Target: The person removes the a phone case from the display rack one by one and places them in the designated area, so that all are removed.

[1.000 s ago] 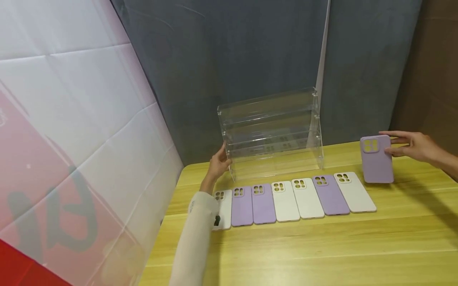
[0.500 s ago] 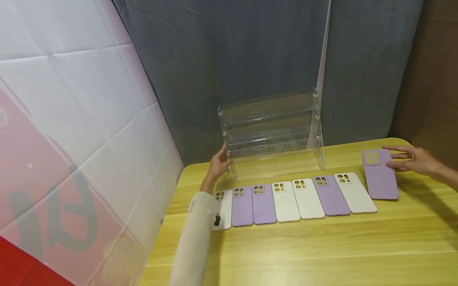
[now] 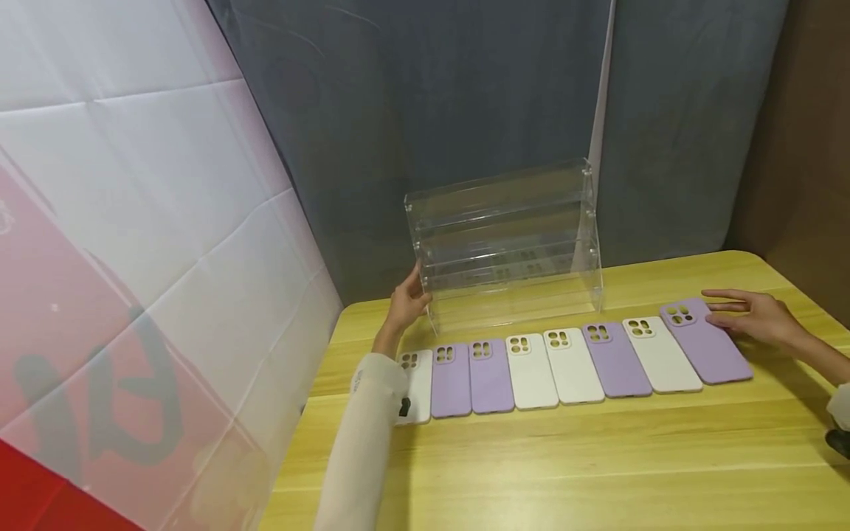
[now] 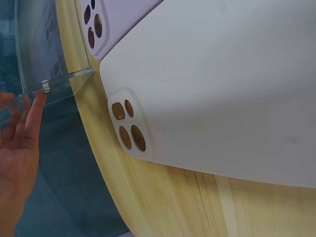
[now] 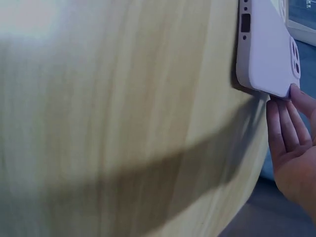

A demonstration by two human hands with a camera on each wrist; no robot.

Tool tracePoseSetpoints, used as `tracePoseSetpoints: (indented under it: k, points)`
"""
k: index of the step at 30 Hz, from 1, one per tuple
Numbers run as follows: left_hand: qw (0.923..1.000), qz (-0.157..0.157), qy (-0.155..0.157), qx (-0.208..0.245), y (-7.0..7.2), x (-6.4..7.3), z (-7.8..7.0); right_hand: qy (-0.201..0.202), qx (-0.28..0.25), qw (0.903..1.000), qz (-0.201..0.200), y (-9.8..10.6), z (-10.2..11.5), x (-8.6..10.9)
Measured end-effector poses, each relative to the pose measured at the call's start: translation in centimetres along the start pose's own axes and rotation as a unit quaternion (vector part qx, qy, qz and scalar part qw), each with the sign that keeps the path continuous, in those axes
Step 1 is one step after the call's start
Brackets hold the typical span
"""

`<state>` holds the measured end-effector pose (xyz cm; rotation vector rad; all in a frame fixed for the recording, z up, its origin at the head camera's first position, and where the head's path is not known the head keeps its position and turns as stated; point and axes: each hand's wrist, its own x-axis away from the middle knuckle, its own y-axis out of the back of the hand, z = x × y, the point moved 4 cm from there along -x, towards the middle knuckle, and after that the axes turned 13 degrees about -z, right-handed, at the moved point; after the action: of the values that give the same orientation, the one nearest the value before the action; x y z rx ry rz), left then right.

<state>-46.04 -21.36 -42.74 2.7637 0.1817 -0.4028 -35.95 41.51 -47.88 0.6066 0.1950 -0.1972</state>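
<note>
In the head view, a clear acrylic tiered display rack (image 3: 511, 254) stands at the back of the table. My left hand (image 3: 403, 304) holds its left side; in the left wrist view that hand (image 4: 19, 148) has a finger along the panel's edge. At the right end of a row of phone cases, my right hand (image 3: 760, 318) pinches a purple phone case (image 3: 713, 350) by its right edge near the camera cutouts. The right wrist view shows the thumb on its face and other fingers beneath. A white phone case (image 3: 664, 361) lies just left of it.
The row continues leftward with purple (image 3: 617, 365) and white (image 3: 574, 369) phone cases. My left forearm partly covers the leftmost white case (image 3: 418, 383). A grey curtain (image 3: 465, 88) hangs behind the wooden table (image 3: 564, 472); a white cloth wall (image 3: 133, 169) is at left.
My right hand has lowered the purple phone case from nearly upright above the table to lying back at the row's right end. The left hand has stayed at the rack.
</note>
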Motion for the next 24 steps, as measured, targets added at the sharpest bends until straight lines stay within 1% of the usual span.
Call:
tracePoseSetpoints:
  k: [4,8,11,12,14,16,19,21,23,24]
  points:
    - [1.0000,0.002,0.003,0.000,-0.1,0.0,0.1,-0.010,0.023,0.9996,-0.013,-0.1,-0.1,0.8]
    - [1.0000,0.001,0.001,0.003,-0.2,-0.1,-0.1,-0.022,0.002,0.9995,-0.020,0.0,-0.2,1.4]
    - [1.0000,0.002,0.002,0.002,-0.2,-0.2,-0.2,-0.019,-0.015,0.9993,-0.030,0.1,-0.4,1.6]
    - [1.0000,0.002,0.003,0.001,-0.2,-0.2,-0.2,-0.013,-0.010,0.9992,-0.035,0.2,-0.4,1.7]
    - [1.0000,0.002,0.003,0.000,-0.3,-0.3,-0.3,0.006,0.018,0.9987,-0.047,0.3,-0.4,1.8]
    - [1.0000,0.000,0.004,-0.002,-0.2,-0.3,-0.3,0.024,0.059,0.9963,-0.057,0.4,-0.3,1.8]
    - [1.0000,0.001,0.004,-0.005,-0.2,-0.3,-0.1,0.048,0.118,0.9896,-0.065,0.4,-0.3,2.1]
    - [0.9999,0.007,0.004,-0.012,-0.1,-0.2,0.0,0.068,0.146,0.9843,-0.072,0.2,-0.1,2.1]
    - [0.9992,0.021,0.002,-0.035,0.2,-0.2,0.0,0.090,0.161,0.9792,-0.085,0.1,0.4,2.0]
    - [0.9980,0.027,0.000,-0.058,0.5,-0.1,-0.2,0.106,0.168,0.9754,-0.096,0.0,0.8,1.8]
